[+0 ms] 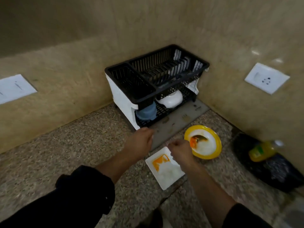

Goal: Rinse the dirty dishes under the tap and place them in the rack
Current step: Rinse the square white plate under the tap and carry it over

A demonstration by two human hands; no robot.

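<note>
A black and white two-tier dish rack (pixel 130 83) stands in the counter's corner. Its lower shelf holds a blue cup (pixel 146 112) and a white bowl (pixel 171 99), both upside down. In front lies a white square plate (pixel 166 173) smeared with orange sauce. To its right sits a yellow-rimmed round plate (pixel 209 145) with orange residue and a dark spoon (pixel 199 137). My left hand (pixel 139 142) hovers near the rack's front, fingers curled, holding nothing. My right hand (pixel 180 153) is over the square plate's far edge, fingers loosely closed; I cannot tell whether it touches the plate.
A grey drain mat (pixel 184 119) lies under and before the rack. A yellow bottle (pixel 263 150) rests on a black bag (pixel 276 173) at the right. Wall sockets (pixel 266 78) flank the corner. Speckled stone counter (pixel 65 153) stretches left.
</note>
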